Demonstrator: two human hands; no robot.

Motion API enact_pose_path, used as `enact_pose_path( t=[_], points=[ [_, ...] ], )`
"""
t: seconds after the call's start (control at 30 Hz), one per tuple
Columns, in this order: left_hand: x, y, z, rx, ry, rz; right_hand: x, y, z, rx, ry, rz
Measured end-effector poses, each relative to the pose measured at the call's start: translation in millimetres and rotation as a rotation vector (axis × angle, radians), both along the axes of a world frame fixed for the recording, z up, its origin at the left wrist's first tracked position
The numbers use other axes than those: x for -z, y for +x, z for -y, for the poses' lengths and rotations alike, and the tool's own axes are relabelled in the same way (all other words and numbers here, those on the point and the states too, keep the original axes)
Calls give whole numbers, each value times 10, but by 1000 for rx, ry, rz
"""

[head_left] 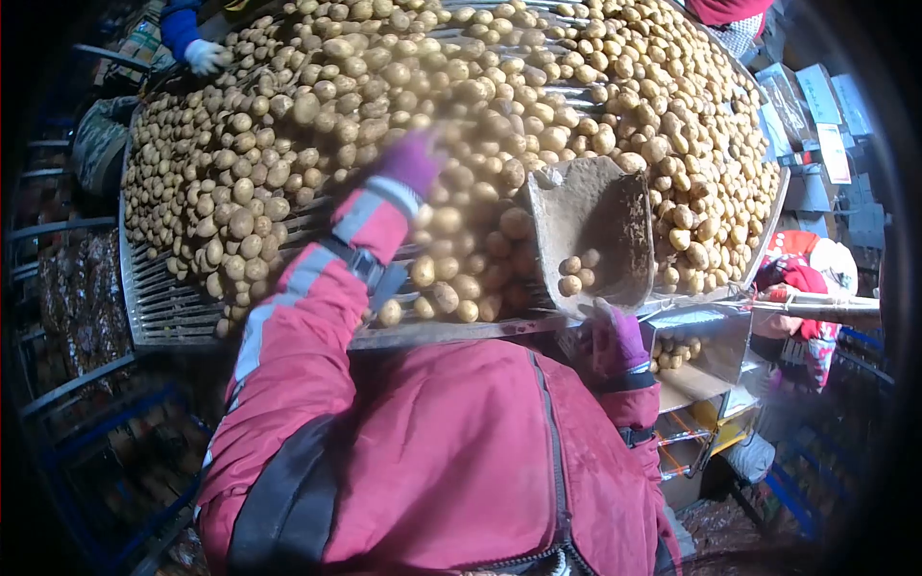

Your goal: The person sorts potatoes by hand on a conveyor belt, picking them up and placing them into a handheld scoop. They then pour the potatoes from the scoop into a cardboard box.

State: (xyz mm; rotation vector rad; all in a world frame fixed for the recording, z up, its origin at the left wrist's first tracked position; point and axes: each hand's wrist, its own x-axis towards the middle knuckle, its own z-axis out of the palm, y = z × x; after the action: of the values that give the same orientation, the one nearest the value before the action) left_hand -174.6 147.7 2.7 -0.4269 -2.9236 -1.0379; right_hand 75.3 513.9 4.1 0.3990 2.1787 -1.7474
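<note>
My left hand [411,165], in a purple glove, reaches over the heap of potatoes [245,221] on the slatted table. It is smeared by motion, so its fingers and anything in them cannot be made out. Close to my body on the right, my purple-gloved right hand [619,341] is closed at the near end of a worn, dirt-stained metal scoop [605,221]. The scoop lies tilted among the potatoes with its wide mouth facing away from me. Several small potatoes [570,285] rest in its near end.
A metal rim [451,333] edges the slatted table [178,312] in front of me. Below it on the right is a box [706,384] with potatoes. Another person's white-gloved hand [205,57] is at the far left; a person in red [802,288] is at the right.
</note>
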Motion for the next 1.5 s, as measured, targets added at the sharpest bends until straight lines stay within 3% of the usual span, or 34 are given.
enact_pose_path(
  t=[0.07, 0.1, 0.17, 0.23, 0.33, 0.37, 0.47, 0.53, 0.57, 0.67, 0.73, 0.8, 0.83, 0.87, 0.9, 0.93, 0.97, 1.0, 1.07, 1.1, 1.17, 1.2, 1.23, 1.27, 1.33, 1.43, 1.47, 1.5],
  points=[
    [207, -437, -16, 58, -301, -161, -188, 30, 126, -57, 126, -225],
    [239, -584, -26, 157, -367, -174, -235, 46, 150, -88, 184, -308],
    [366, -713, -160, 140, -610, -115, -264, 87, 169, -115, 271, -397],
    [415, -772, -290, 107, -763, -115, -148, 149, 128, -116, 304, -321],
    [223, -796, -206, 160, -657, 60, -5, 192, -6, 27, 144, -31],
    [351, -820, 47, 90, -343, 170, 16, 194, -28, 182, -33, 102],
    [151, -540, 303, 138, 388, 599, -9, 234, -76, 303, -145, 194],
    [-334, -23, 175, -47, 984, 914, 3, 225, -147, 280, -153, 155],
    [-304, 114, 123, -88, 1192, 958, 12, 214, -177, 276, -159, 143],
    [-74, 401, 44, 19, 1322, 1019, 18, 210, -214, 237, -97, 93],
    [-39, 532, -114, -81, 1295, 1057, -207, 157, -183, 26, 173, -135],
    [-184, 598, -347, 42, 935, 833, -280, 131, -225, -18, 164, -74],
    [-244, 568, -481, -31, 903, 950, -229, 127, -262, 90, -30, 139],
    [-246, 550, -580, 56, 558, 783, -221, 161, -297, 67, -18, 138],
    [-216, 555, -660, 162, 408, 510, -222, 191, -329, 45, -7, 136],
    [-199, 570, -739, 265, 254, 236, -243, 224, -344, -103, 212, -80],
    [-191, 581, -812, 276, 149, 204, -243, 256, -344, -44, 153, -98],
    [-54, 589, -884, 234, 13, 332, -242, 288, -344, 14, 94, -119],
    [-125, 828, -1125, 240, -268, 255, -184, 365, -318, 521, -597, 241],
    [86, 888, -1146, 237, -287, 108, -186, 401, -330, 527, -627, 280],
    [217, 814, -1182, 165, -237, 144, -218, 462, -395, 535, -684, 353],
    [230, 729, -1217, 134, -208, 161, -109, 544, -476, 434, -580, 296],
    [128, 631, -1201, 52, 37, 609, 94, 668, -569, 336, -476, 242],
    [340, 493, -1030, 220, 199, 495, 165, 745, -610, 297, -437, 220],
    [-399, 670, -1201, 143, 748, 979, 242, 872, -663, 281, -423, 210],
    [-805, 895, -1407, 67, 919, 1058, 77, 896, -695, 367, -551, 412],
    [-844, 877, -1495, 195, 874, 1046, -47, 908, -680, 409, -600, 506],
    [-862, 882, -1627, 258, 868, 1088, -180, 962, -617, 463, -770, 378]
  ],
)
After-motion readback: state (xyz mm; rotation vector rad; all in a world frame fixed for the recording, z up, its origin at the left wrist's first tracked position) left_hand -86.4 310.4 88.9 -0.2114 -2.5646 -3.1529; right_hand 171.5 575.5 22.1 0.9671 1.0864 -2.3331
